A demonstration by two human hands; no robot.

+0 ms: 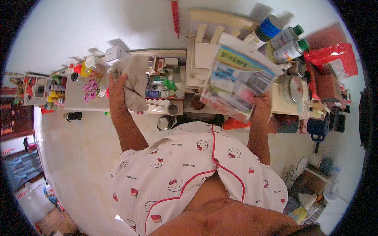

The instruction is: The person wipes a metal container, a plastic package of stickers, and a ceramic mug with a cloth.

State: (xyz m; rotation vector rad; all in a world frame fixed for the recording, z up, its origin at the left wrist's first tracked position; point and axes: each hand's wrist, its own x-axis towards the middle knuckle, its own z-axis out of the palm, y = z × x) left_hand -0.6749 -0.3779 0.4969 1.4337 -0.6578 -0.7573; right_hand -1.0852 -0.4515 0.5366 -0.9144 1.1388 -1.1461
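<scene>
My left hand (118, 88) is raised at centre left and grips a crumpled, greyish translucent plastic bag (135, 82), which hangs towards the middle. At centre right, my right hand (261, 103) holds the lower right edge of a flat clear packet of stickers (236, 76) with a green and blue printed header. The packet is tilted and slightly blurred, and hides part of the shelf behind it. Between the two hands lies an open compartment with small boxes (161, 66) and a green item (170, 85). My right fingertips are partly hidden.
Purple artificial flowers (91, 90) and a lidded jar (91, 62) stand at left. White-capped bottles (158, 103) line the table's front, near a metal container (165, 122). Green-capped cans (291, 51), a clear round container (292, 88) and a red bag (333, 60) are at right.
</scene>
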